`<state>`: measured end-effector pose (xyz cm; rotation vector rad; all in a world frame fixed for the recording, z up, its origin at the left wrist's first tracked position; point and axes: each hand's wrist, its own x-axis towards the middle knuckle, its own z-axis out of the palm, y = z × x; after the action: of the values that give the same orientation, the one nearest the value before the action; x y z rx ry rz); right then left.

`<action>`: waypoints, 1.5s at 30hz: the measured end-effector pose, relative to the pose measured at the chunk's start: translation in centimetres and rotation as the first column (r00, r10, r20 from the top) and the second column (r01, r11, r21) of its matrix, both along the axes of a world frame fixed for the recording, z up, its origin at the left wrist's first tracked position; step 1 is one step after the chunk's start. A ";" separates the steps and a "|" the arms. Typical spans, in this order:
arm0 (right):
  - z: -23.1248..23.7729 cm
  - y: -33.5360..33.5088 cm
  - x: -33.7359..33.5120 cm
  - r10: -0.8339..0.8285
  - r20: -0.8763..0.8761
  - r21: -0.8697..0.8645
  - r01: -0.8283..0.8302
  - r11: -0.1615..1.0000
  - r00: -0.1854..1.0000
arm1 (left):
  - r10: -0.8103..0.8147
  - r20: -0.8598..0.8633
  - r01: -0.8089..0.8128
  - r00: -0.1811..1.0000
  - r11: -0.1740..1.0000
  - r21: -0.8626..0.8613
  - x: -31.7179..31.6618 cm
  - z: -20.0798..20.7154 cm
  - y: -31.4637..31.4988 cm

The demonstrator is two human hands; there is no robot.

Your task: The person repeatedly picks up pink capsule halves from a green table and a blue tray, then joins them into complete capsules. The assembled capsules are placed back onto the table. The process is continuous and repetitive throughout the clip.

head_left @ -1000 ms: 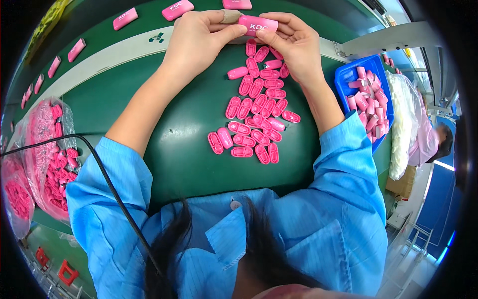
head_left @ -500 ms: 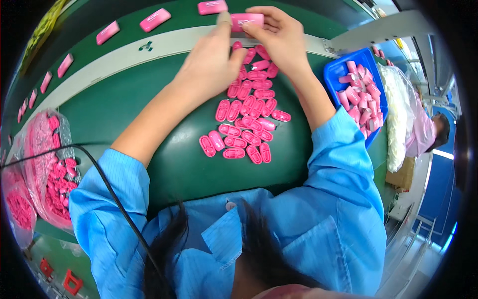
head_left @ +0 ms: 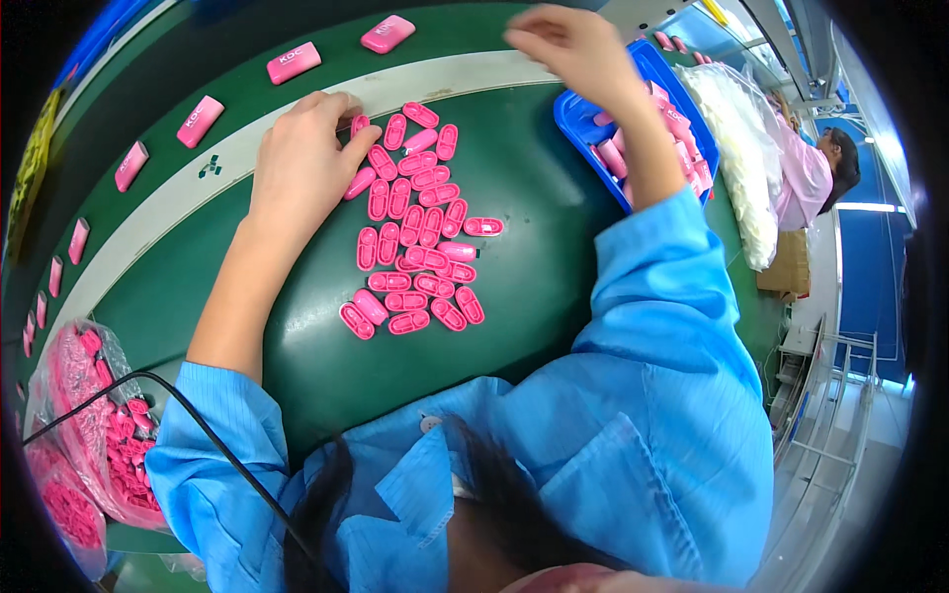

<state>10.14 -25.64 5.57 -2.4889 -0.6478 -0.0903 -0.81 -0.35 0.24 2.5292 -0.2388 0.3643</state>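
Reviewer: Head view. State of the left hand?
Inspector: The left hand [head_left: 304, 158] is at the upper-left edge of the pink oval pieces [head_left: 410, 225], thumb and fingers about one piece. Whether it grips that piece — cannot tell.
Reviewer: And the right hand?
Inspector: The right hand [head_left: 583, 54] is raised just beside the upper edge of the blue tray [head_left: 573, 133], fingertips pointing left. Motion blur covers them; I cannot tell whether they are clenched or released.
Reviewer: Location of the pieces?
Inspector: Clustered on the green work surface [head_left: 534, 287], mostly hollow side up, several touching or overlapping. The tray holds a heap of casings [head_left: 676, 121], also pink.
Reviewer: Surroundings?
Inspector: Beyond the pale curved rail [head_left: 445, 79], a spaced row of casings [head_left: 295, 62] lies on a green strip [head_left: 242, 94]. A clear bag [head_left: 79, 415] of pink parts is at left; a co-worker [head_left: 806, 183] in pink is at far right.
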 end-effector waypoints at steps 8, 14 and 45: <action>-1.0 -12.1 -3.8 -0.209 -0.030 -0.145 0.203 0.968 0.977 | -0.065 -0.139 -0.008 0.988 0.885 -0.466 0.5 -0.7 0.4; 0.4 -5.1 -4.5 0.050 -0.329 0.392 0.089 0.916 0.943 | -0.268 -0.170 0.011 0.948 0.563 -0.826 0.5 -0.7 1.1; -3.5 7.7 -3.8 0.339 -0.490 0.388 -0.147 0.910 0.803 | -0.166 -0.136 -0.024 0.977 0.545 -0.838 0.3 -0.9 0.9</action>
<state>6.36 -17.91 2.10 -1.9389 -0.6329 0.5568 -0.47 0.58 -0.71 1.5530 -0.0519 0.1228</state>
